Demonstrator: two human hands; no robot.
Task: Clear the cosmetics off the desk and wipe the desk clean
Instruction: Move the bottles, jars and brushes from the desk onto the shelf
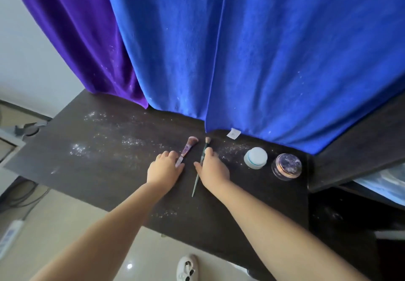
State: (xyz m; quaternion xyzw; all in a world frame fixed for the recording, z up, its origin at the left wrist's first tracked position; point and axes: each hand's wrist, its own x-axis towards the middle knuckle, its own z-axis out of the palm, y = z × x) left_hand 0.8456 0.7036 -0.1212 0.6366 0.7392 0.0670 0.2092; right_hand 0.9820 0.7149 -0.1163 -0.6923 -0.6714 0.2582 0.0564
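Two makeup brushes lie on the dark desk (pixel 109 149), which is dusted with white powder. The pink-handled brush (pixel 188 147) has its handle end under the fingers of my left hand (pixel 164 169). My right hand (pixel 213 170) lies over the middle of the thin green-handled brush (pixel 198 175), thumb on one side and fingers on the other. To the right stand a white round jar (pixel 255 157) and a clear jar with a purple glittery lid (pixel 286 166).
A blue cloth (pixel 263 61) and a purple cloth (pixel 87 39) hang behind the desk and touch its back edge. A dark side panel (pixel 361 144) rises at the right. On the floor lie a slipper (pixel 187 267) and a power strip (pixel 9 234).
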